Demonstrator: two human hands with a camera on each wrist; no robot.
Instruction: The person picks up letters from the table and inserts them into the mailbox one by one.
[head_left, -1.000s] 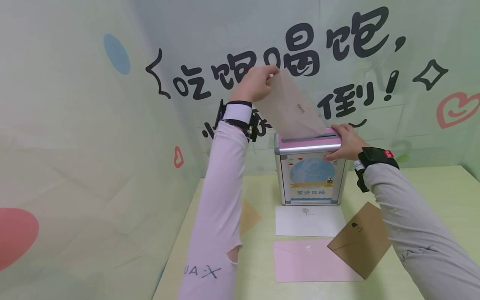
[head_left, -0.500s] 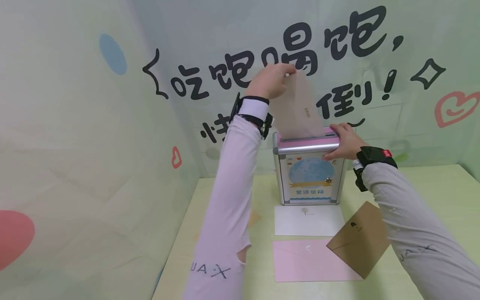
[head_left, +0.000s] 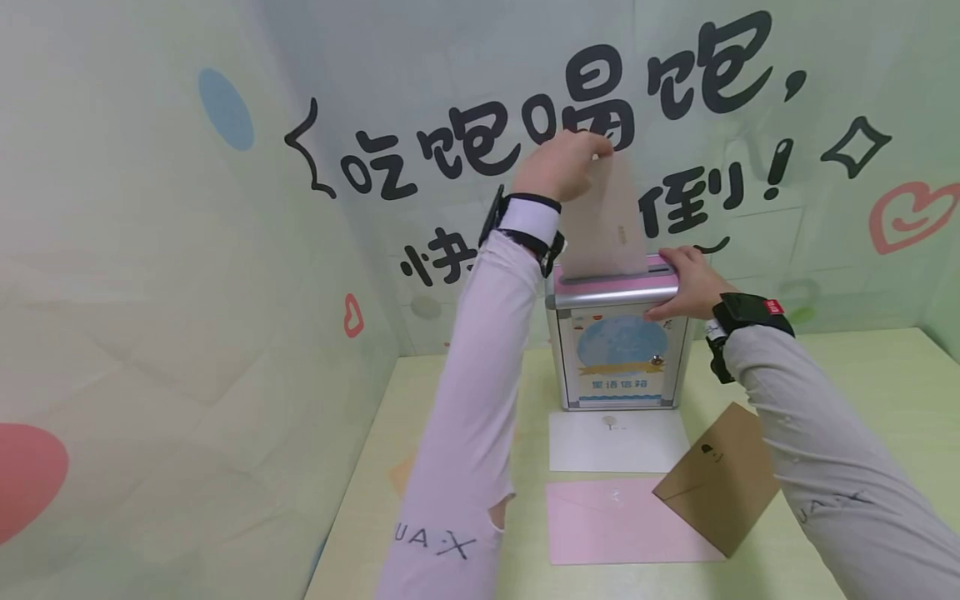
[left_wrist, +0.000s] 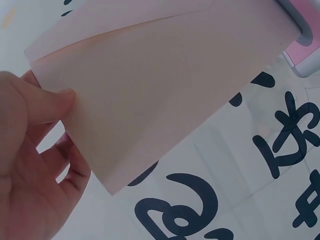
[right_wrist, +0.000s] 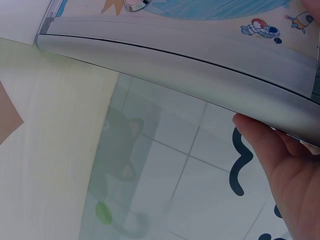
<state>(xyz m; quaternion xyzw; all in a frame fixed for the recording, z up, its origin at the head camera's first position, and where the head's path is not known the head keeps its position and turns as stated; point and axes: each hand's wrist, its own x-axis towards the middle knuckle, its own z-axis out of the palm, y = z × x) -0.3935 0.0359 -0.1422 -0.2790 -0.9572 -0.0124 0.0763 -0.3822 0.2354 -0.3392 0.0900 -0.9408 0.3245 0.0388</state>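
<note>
Fingers of the left hand (head_left: 561,167) are curled together with the thumb (left_wrist: 47,102) pressed flat on the near face of a pale translucent envelope (head_left: 606,221), pinching its upper corner against the fingers behind it; the left wrist view shows the thumb on one side of the paper and the other fingers on the far side. That envelope stands nearly upright, tilted a little to the left, with its lower edge already inside the slot in the pink lid (head_left: 615,287) of the small metal letter box (head_left: 621,350). Over on the other side, the right hand (head_left: 686,283) grips the right end of the lid, fingers wrapped over the top edge and thumb against the front face; the right wrist view shows the hand (right_wrist: 285,170) lying against the box's silver rim (right_wrist: 200,75), though how far those fingers spread cannot be told from there. On the pale green table (head_left: 862,392) in front of the box lie a white envelope (head_left: 618,442), a pink envelope (head_left: 615,521) nearer the person, and a brown envelope (head_left: 720,475) overlapping the pink one's right end
</note>
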